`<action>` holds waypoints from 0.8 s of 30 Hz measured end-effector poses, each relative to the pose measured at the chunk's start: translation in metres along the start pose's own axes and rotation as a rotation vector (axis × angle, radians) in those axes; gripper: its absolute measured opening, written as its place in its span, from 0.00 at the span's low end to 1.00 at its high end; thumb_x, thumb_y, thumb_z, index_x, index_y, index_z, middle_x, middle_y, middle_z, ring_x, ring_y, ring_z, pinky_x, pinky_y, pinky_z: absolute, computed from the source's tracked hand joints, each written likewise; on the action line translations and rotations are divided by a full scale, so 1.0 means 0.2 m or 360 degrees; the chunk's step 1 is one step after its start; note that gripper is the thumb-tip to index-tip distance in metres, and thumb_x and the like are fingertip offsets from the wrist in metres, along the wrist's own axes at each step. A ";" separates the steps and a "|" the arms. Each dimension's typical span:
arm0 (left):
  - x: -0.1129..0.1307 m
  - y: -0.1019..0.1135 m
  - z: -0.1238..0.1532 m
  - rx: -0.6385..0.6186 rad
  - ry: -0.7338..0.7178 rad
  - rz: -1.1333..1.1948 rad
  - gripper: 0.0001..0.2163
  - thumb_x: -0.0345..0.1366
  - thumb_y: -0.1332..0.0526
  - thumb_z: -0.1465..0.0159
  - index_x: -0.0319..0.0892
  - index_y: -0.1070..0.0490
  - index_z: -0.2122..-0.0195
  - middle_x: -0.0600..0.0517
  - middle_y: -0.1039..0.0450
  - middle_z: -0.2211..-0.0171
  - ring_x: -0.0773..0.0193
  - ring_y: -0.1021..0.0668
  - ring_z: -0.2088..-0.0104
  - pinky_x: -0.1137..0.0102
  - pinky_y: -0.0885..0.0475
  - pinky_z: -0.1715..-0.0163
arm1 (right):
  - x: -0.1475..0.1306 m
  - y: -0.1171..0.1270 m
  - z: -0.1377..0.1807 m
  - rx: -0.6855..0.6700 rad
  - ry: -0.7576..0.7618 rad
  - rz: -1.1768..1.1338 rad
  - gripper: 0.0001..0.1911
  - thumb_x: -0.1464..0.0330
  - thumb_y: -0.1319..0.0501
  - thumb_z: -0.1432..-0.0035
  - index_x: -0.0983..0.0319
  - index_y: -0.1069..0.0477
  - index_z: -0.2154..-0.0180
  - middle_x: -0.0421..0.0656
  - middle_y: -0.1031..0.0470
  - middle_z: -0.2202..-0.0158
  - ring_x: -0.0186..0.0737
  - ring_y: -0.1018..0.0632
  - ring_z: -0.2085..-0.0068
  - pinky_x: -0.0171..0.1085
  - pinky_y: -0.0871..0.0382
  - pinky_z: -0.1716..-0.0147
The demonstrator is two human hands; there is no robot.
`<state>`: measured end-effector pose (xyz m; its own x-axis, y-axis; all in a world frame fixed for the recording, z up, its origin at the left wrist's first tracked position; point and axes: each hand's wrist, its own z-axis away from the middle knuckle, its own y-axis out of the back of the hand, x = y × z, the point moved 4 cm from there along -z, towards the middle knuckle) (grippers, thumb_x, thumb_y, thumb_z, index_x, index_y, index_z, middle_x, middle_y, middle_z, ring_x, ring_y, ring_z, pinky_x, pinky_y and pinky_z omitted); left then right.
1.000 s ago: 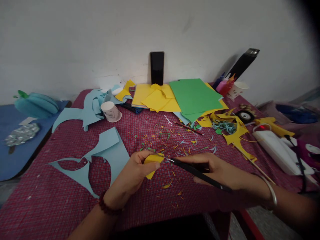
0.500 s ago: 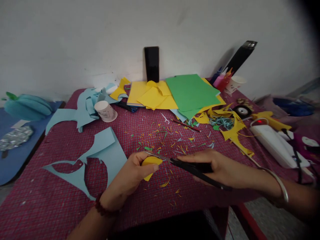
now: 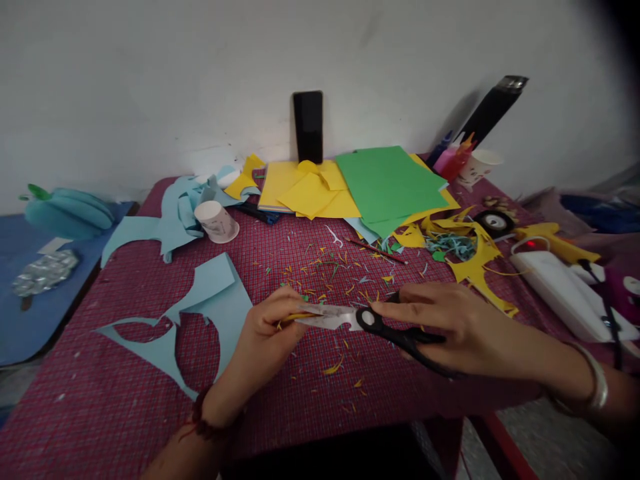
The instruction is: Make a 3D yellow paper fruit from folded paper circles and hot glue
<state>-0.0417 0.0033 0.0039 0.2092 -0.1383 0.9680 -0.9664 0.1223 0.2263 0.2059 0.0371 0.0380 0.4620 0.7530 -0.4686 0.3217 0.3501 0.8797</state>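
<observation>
My left hand [image 3: 267, 327] pinches a small yellow paper piece [image 3: 290, 317], now seen nearly edge-on between my fingers. My right hand [image 3: 450, 327] grips black-handled scissors [image 3: 380, 327], whose silver blades lie flat and point left, reaching the yellow piece. Both hands hover just above the red checked tablecloth [image 3: 125, 400], over a scatter of tiny paper clippings [image 3: 340, 267].
Light blue cut paper [image 3: 215, 300] lies left. A tipped paper cup [image 3: 217, 221] sits behind it. Yellow sheets [image 3: 300, 190] and green sheets [image 3: 387, 180], a phone [image 3: 308, 125] against the wall, glue bottles [image 3: 450, 159], tape [image 3: 494, 221] and a white device [image 3: 565, 293] fill the back and right.
The scissors have turned so their blades lie flat and broad to the camera. The yellow piece has rotated from face-on to edge-on in my left fingers.
</observation>
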 end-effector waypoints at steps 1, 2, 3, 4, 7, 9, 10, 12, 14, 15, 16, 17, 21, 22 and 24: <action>0.00 0.00 0.00 -0.0011 0.0001 -0.0010 0.07 0.30 0.39 0.39 0.47 0.22 0.68 0.53 0.33 0.70 0.66 0.30 0.69 0.71 0.37 0.69 | 0.00 0.00 0.00 -0.0023 0.0035 0.0045 0.34 0.71 0.39 0.43 0.49 0.43 0.37 0.42 0.26 0.62 0.37 0.24 0.66 0.36 0.33 0.67; 0.00 0.00 0.00 -0.0026 0.0006 -0.0012 0.07 0.29 0.39 0.39 0.47 0.22 0.68 0.54 0.33 0.70 0.66 0.30 0.69 0.72 0.38 0.69 | -0.01 0.00 0.00 -0.0041 0.0057 0.0077 0.34 0.71 0.39 0.43 0.50 0.44 0.36 0.41 0.27 0.63 0.37 0.25 0.66 0.36 0.34 0.67; 0.00 0.00 0.00 -0.0041 0.0015 -0.0009 0.07 0.29 0.40 0.39 0.47 0.22 0.68 0.54 0.33 0.70 0.67 0.30 0.69 0.72 0.38 0.70 | -0.01 0.00 0.00 -0.0050 0.0067 0.0102 0.35 0.71 0.39 0.43 0.50 0.45 0.36 0.41 0.27 0.64 0.37 0.26 0.67 0.36 0.35 0.67; 0.00 0.00 0.00 -0.0053 0.0024 -0.0004 0.07 0.29 0.40 0.39 0.46 0.23 0.68 0.54 0.33 0.70 0.67 0.30 0.69 0.72 0.38 0.70 | -0.01 0.00 0.00 -0.0059 0.0069 0.0120 0.34 0.71 0.39 0.42 0.50 0.45 0.36 0.41 0.27 0.64 0.37 0.26 0.67 0.36 0.35 0.68; -0.02 0.00 0.00 -0.0068 0.0114 0.0095 0.06 0.29 0.39 0.40 0.44 0.23 0.70 0.54 0.33 0.70 0.67 0.31 0.68 0.72 0.39 0.69 | -0.01 -0.01 0.00 -0.0084 0.0062 0.0134 0.33 0.70 0.40 0.42 0.49 0.44 0.37 0.42 0.27 0.64 0.38 0.26 0.67 0.37 0.35 0.69; -0.06 -0.02 0.00 -0.0068 0.0317 0.0352 0.03 0.29 0.36 0.42 0.42 0.24 0.72 0.54 0.33 0.71 0.68 0.31 0.69 0.73 0.39 0.69 | 0.02 -0.02 0.00 -0.0060 0.0016 0.0082 0.32 0.70 0.40 0.42 0.49 0.42 0.38 0.42 0.25 0.61 0.39 0.24 0.65 0.38 0.32 0.67; -0.08 -0.03 0.01 -0.0065 0.0431 0.0504 0.02 0.30 0.34 0.43 0.41 0.25 0.72 0.55 0.33 0.73 0.69 0.32 0.71 0.73 0.38 0.70 | 0.04 -0.02 0.00 -0.0027 -0.0031 0.0035 0.31 0.70 0.40 0.42 0.49 0.41 0.38 0.42 0.25 0.58 0.40 0.23 0.63 0.38 0.31 0.65; -0.11 -0.06 0.01 -0.0059 0.0597 0.0764 0.04 0.33 0.34 0.43 0.41 0.28 0.71 0.55 0.31 0.74 0.69 0.30 0.73 0.73 0.36 0.71 | 0.11 -0.04 -0.01 0.0069 -0.0179 -0.0033 0.30 0.70 0.41 0.41 0.49 0.41 0.38 0.42 0.25 0.51 0.43 0.22 0.57 0.40 0.29 0.59; -0.12 -0.08 0.01 -0.0065 0.0645 0.0906 0.05 0.36 0.37 0.41 0.42 0.32 0.68 0.54 0.29 0.72 0.68 0.27 0.73 0.71 0.33 0.71 | 0.18 -0.06 -0.03 0.0125 -0.0342 0.0028 0.30 0.69 0.42 0.41 0.50 0.42 0.38 0.44 0.27 0.47 0.45 0.23 0.53 0.44 0.28 0.56; -0.12 -0.09 0.01 -0.0069 0.0658 0.0971 0.06 0.37 0.38 0.40 0.42 0.33 0.67 0.53 0.27 0.70 0.66 0.26 0.72 0.70 0.31 0.70 | 0.21 -0.08 -0.03 0.0131 -0.0392 0.0096 0.29 0.68 0.42 0.41 0.52 0.41 0.38 0.45 0.27 0.46 0.47 0.23 0.53 0.46 0.28 0.55; -0.11 -0.09 0.01 -0.0075 0.0663 0.1030 0.06 0.37 0.38 0.40 0.42 0.34 0.66 0.52 0.27 0.70 0.66 0.25 0.71 0.69 0.30 0.69 | 0.22 -0.10 -0.04 0.0137 -0.0413 0.0167 0.28 0.68 0.42 0.41 0.54 0.39 0.39 0.47 0.27 0.47 0.49 0.23 0.53 0.47 0.28 0.55; -0.10 -0.09 0.01 -0.0083 0.0661 0.1077 0.07 0.38 0.38 0.40 0.43 0.35 0.66 0.52 0.26 0.70 0.65 0.24 0.71 0.68 0.29 0.69 | 0.23 -0.12 -0.04 0.0144 -0.0409 0.0224 0.27 0.68 0.42 0.42 0.56 0.37 0.40 0.49 0.27 0.48 0.49 0.23 0.54 0.48 0.28 0.55; -0.07 -0.08 0.02 -0.0098 0.0603 0.1170 0.09 0.39 0.36 0.41 0.43 0.35 0.65 0.53 0.26 0.71 0.66 0.24 0.72 0.70 0.29 0.69 | 0.18 -0.20 -0.04 0.0184 -0.0338 0.0275 0.23 0.70 0.43 0.41 0.61 0.34 0.43 0.51 0.27 0.54 0.48 0.24 0.55 0.48 0.28 0.54; -0.06 -0.07 0.02 -0.0103 0.0587 0.1176 0.09 0.39 0.35 0.42 0.42 0.35 0.65 0.53 0.26 0.72 0.66 0.24 0.73 0.70 0.29 0.70 | 0.16 -0.21 -0.04 0.0190 -0.0326 0.0271 0.23 0.70 0.43 0.41 0.61 0.34 0.43 0.51 0.27 0.54 0.47 0.25 0.55 0.47 0.28 0.54; -0.05 -0.07 0.03 -0.0118 0.0552 0.1173 0.09 0.38 0.34 0.42 0.42 0.33 0.66 0.53 0.26 0.73 0.67 0.25 0.74 0.71 0.30 0.72 | 0.13 -0.24 -0.04 0.0204 -0.0298 0.0263 0.23 0.71 0.43 0.41 0.61 0.35 0.43 0.51 0.28 0.54 0.47 0.25 0.55 0.47 0.28 0.54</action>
<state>-0.0303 -0.0025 -0.0097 -0.4298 0.3137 0.8467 -0.8640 0.1295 -0.4866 0.1961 0.0437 -0.0159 0.6576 0.6738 -0.3369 0.3256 0.1490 0.9337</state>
